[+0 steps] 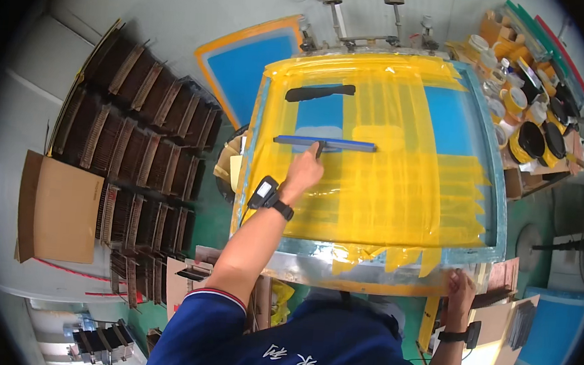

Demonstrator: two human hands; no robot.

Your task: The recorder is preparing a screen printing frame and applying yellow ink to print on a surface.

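Observation:
My left hand (304, 170) is closed around the handle of a long squeegee (356, 146) with a blue edge, lying crosswise over a printing screen. Yellow tape (387, 197) covers most of this screen, leaving windows of blue mesh (321, 114). A thick streak of black ink (320, 92) lies beyond the squeegee, across the far end of the left window. The screen's frame (497, 219) is grey-blue. At the front right corner, my right hand (460, 292) has its fingers curled by the edge below the frame; what they grip is hidden.
Dark racks (132, 122) stand at the left beside a cardboard box (69, 209). Another blue screen (250, 66) leans against the wall behind. Tubs and cans (532, 140) crowd a bench at the right. A blue panel (554, 337) leans at the lower right.

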